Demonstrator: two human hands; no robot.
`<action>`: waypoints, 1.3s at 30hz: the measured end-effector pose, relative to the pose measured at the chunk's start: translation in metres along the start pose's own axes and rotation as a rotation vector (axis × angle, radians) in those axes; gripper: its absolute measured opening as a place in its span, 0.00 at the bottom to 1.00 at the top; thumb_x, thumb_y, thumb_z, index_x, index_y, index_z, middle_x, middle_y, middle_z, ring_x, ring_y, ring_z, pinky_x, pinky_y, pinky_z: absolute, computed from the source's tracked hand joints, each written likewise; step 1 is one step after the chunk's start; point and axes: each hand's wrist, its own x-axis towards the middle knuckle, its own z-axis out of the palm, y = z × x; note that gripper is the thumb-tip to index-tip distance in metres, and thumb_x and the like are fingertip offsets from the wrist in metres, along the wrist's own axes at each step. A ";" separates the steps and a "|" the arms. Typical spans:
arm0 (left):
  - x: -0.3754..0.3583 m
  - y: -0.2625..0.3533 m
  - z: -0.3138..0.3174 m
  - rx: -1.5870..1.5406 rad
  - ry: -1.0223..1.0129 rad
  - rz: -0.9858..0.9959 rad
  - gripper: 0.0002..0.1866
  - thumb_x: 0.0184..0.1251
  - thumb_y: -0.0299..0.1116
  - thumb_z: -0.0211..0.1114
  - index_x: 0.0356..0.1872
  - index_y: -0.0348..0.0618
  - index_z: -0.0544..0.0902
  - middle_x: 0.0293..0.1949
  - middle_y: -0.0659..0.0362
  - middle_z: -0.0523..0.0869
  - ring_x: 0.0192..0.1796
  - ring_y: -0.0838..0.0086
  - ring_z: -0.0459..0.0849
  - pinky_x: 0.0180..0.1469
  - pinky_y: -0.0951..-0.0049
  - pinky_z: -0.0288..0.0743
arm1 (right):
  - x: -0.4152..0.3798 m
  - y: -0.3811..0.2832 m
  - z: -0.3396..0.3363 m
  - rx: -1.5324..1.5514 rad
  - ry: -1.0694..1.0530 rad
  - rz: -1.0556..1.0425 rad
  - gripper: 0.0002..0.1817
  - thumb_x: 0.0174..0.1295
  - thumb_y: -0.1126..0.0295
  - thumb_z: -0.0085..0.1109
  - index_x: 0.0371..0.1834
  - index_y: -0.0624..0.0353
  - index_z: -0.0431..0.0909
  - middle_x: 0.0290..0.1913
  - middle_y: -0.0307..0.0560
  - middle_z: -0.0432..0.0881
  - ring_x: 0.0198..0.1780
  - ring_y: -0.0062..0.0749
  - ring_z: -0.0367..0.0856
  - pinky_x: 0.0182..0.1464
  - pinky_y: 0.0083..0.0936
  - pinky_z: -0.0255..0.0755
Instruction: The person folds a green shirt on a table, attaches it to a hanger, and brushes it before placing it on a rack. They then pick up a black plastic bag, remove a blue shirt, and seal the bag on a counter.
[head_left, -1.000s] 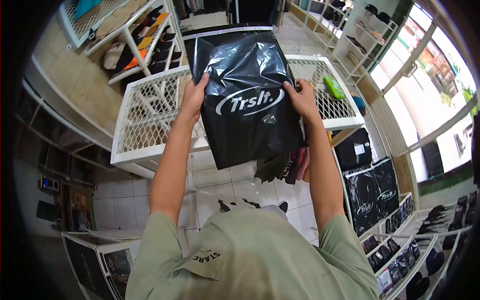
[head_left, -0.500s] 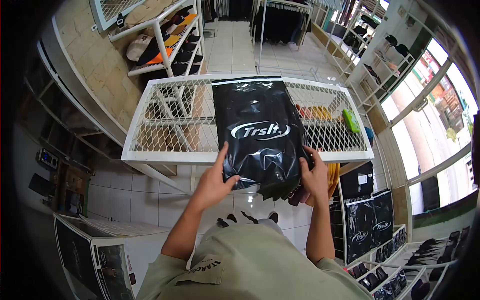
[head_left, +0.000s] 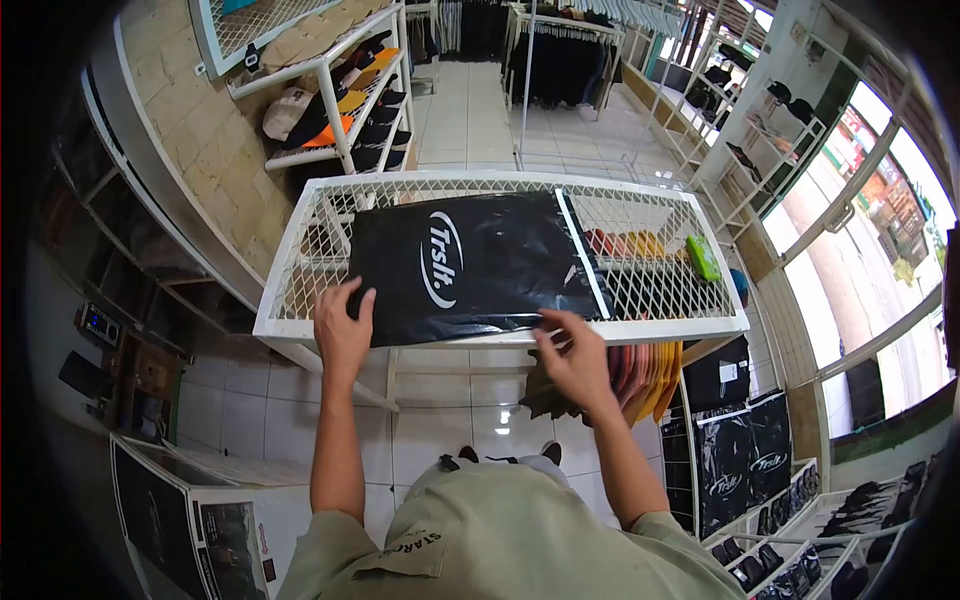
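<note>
Hands [head_left: 342,325] [head_left: 572,355] flatten black bag [head_left: 470,265] at mesh table's [head_left: 300,322] near edge.

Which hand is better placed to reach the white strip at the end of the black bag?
Probably the right hand: it rests at the black bag's near edge, close to the white strip. The left hand presses the opposite corner.

Black bag [head_left: 470,265] on mesh table [head_left: 655,270]

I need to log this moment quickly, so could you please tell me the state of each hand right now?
Left hand: open, fingers resting flat on the black Trslt. bag.
Right hand: open, fingertips at the bag's near edge, gripping nothing.
</note>
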 end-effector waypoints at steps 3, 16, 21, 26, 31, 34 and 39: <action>-0.014 -0.005 0.005 0.106 0.095 0.050 0.17 0.70 0.39 0.71 0.53 0.40 0.88 0.51 0.50 0.87 0.57 0.53 0.82 0.64 0.56 0.72 | 0.029 0.032 -0.018 -0.343 0.224 -0.153 0.19 0.62 0.67 0.71 0.54 0.62 0.83 0.46 0.55 0.84 0.49 0.50 0.82 0.56 0.40 0.74; 0.038 -0.032 0.019 0.003 0.141 -0.012 0.07 0.67 0.29 0.69 0.44 0.43 0.90 0.40 0.53 0.91 0.46 0.56 0.87 0.57 0.56 0.74 | 0.041 0.016 0.003 -0.271 0.246 0.033 0.20 0.65 0.59 0.70 0.55 0.61 0.86 0.33 0.52 0.88 0.38 0.48 0.87 0.45 0.41 0.77; 0.048 -0.044 0.012 -0.001 0.050 0.076 0.12 0.67 0.32 0.72 0.49 0.41 0.89 0.38 0.56 0.91 0.48 0.60 0.84 0.53 0.58 0.75 | 0.048 0.017 0.001 -0.545 0.256 0.101 0.34 0.71 0.43 0.60 0.61 0.68 0.82 0.40 0.59 0.88 0.42 0.52 0.88 0.49 0.43 0.79; 0.044 -0.052 0.014 -0.188 0.133 -0.070 0.14 0.67 0.34 0.73 0.50 0.40 0.89 0.36 0.54 0.90 0.47 0.60 0.84 0.55 0.58 0.76 | 0.066 0.009 0.000 -0.538 0.100 0.312 0.39 0.69 0.36 0.58 0.58 0.68 0.83 0.38 0.58 0.88 0.45 0.52 0.88 0.50 0.43 0.79; 0.041 -0.043 0.011 -0.069 0.094 -0.144 0.15 0.66 0.34 0.74 0.51 0.40 0.89 0.35 0.56 0.90 0.45 0.61 0.83 0.54 0.59 0.75 | 0.080 0.023 0.007 -0.521 0.082 0.241 0.20 0.64 0.53 0.70 0.44 0.60 0.88 0.39 0.54 0.88 0.44 0.48 0.88 0.49 0.40 0.79; 0.040 -0.046 0.010 -0.031 0.087 -0.115 0.16 0.65 0.34 0.74 0.51 0.40 0.89 0.33 0.57 0.89 0.45 0.61 0.82 0.54 0.60 0.75 | 0.083 0.026 0.013 -0.555 0.059 0.217 0.16 0.68 0.57 0.66 0.41 0.61 0.86 0.39 0.54 0.86 0.44 0.51 0.87 0.48 0.42 0.78; 0.041 -0.049 0.008 -0.192 0.048 -0.149 0.16 0.64 0.30 0.74 0.52 0.41 0.89 0.32 0.58 0.89 0.42 0.64 0.84 0.53 0.62 0.76 | 0.098 0.034 0.019 -0.365 0.233 0.072 0.14 0.74 0.60 0.59 0.45 0.63 0.80 0.39 0.59 0.85 0.44 0.58 0.85 0.48 0.45 0.77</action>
